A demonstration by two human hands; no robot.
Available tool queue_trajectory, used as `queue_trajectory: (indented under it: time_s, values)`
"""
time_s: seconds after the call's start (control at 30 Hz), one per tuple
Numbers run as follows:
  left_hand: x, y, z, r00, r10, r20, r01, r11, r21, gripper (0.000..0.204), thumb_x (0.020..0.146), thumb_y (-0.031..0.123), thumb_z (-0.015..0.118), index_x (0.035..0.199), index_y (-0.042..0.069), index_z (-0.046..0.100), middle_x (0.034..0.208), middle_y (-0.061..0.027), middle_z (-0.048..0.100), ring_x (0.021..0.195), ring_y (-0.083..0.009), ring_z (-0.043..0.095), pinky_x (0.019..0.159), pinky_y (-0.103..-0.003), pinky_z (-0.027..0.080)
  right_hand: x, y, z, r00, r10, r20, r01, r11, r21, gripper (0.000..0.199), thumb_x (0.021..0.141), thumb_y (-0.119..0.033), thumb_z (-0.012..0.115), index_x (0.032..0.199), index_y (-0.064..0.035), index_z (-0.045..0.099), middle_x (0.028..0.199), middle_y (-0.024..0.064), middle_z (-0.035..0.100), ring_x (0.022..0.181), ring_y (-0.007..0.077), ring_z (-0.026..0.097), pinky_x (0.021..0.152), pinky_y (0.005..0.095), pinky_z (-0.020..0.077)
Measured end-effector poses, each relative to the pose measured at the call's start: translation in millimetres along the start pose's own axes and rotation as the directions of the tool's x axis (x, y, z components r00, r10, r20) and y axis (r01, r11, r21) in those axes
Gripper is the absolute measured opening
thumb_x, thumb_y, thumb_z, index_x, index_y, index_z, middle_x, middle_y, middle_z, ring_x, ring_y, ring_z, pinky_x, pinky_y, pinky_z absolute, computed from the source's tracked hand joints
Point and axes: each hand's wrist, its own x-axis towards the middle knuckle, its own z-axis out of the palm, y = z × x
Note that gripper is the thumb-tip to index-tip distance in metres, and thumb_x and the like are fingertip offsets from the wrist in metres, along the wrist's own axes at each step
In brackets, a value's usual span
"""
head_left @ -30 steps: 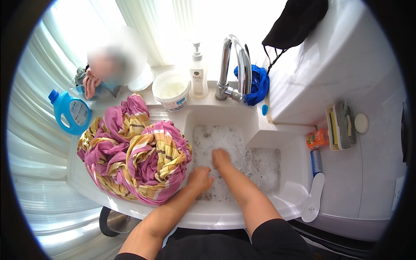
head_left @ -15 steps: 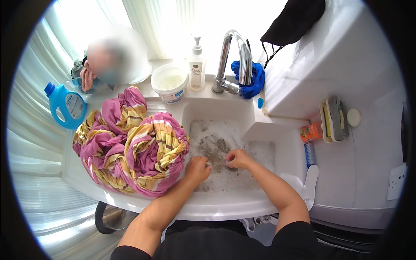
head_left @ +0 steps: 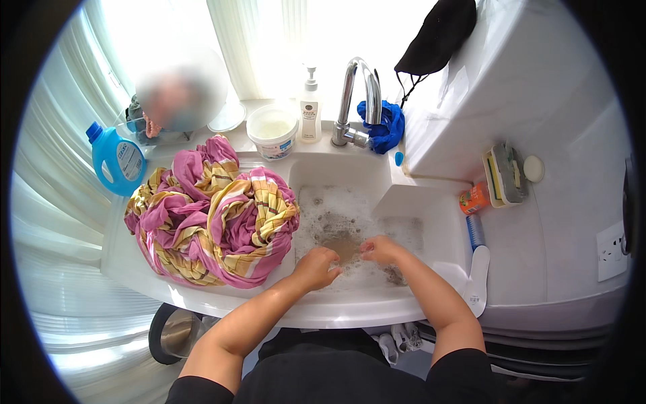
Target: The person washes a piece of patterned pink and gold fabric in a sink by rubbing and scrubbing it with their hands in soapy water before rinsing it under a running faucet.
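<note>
Murky, foamy water point(head_left: 342, 246) covers the bottom of the white sink point(head_left: 340, 170), with grey-brown patches among the suds. My left hand point(head_left: 316, 268) hovers at the water's surface with its thumb apart from the curved fingers and nothing seen between them. Across from it, my right hand point(head_left: 380, 250) has bent fingers spread slightly, also with nothing visible in them. Both hands are bare and do not touch each other. To the left of my left hand, a bunched pink and yellow plaid cloth point(head_left: 215, 219) lies heaped on the sink's side ledge.
Behind the basin stand a chrome faucet point(head_left: 346, 101), a pump bottle point(head_left: 310, 111), a white tub point(head_left: 272, 135) and a blue cloth point(head_left: 383, 128). A blue detergent jug point(head_left: 118, 161) is far left. On the right are an orange bottle point(head_left: 475, 199), a blue-bristled brush point(head_left: 475, 232) and a sponge holder point(head_left: 499, 178).
My right hand has shifted right and its fingers have loosened from a dark roundish shape at the water. My left hand has moved slightly right and its fingers have opened.
</note>
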Motion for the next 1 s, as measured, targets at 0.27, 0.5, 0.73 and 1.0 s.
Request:
queue_trajectory:
  time_s: [0.27,0.5,0.73,1.0]
  values:
    - [-39,13,-56,0.994,0.105,-0.026,-0.106,0.994,-0.041,0.029,0.083,0.025,0.067,0.101,0.003,0.061,0.099,-0.0163,0.062,0.098,-0.0357,0.057,0.085,-0.042,0.044,83,41,39,0.531,0.760,-0.376,-0.628,0.650,0.428,0.083,0.079,-0.041,0.066,0.145,-0.0070,0.028,0.149,0.0229,0.026,0.135,0.0328,0.029,0.107,0.0474,0.0326]
    - [-38,-5,-48,0.980,0.172,-0.099,-0.170,0.985,0.023,0.024,0.082,0.019,0.067,0.099,0.004,0.062,0.099,-0.0150,0.062,0.097,-0.0339,0.056,0.086,-0.041,0.043,94,-43,106,0.969,-0.249,0.015,0.247,0.951,-0.187,0.068,0.075,-0.038,0.067,0.133,-0.0095,0.048,0.132,0.0235,0.044,0.121,0.0406,0.042,0.102,0.0429,0.0385]
    - [-44,-28,-27,0.962,0.261,-0.083,-0.247,0.957,0.149,0.017,0.076,0.016,0.068,0.088,0.004,0.063,0.093,-0.0109,0.062,0.094,-0.0315,0.056,0.082,-0.040,0.044,76,-29,136,0.582,-0.580,0.570,0.759,0.137,-0.637,0.044,0.083,-0.022,0.052,0.126,-0.0147,0.057,0.121,0.0118,0.053,0.122,0.0314,0.043,0.101,0.0488,0.0380]
    - [-45,-12,-27,0.988,0.097,0.124,-0.145,0.862,0.485,0.018,0.074,0.024,0.069,0.077,0.006,0.064,0.079,-0.0077,0.061,0.084,-0.0275,0.056,0.080,-0.040,0.043,163,-75,43,0.601,-0.786,-0.142,0.504,0.511,-0.697,0.039,0.070,-0.019,0.069,0.106,-0.0100,0.057,0.111,0.0094,0.057,0.110,0.0296,0.052,0.095,0.0432,0.0414]
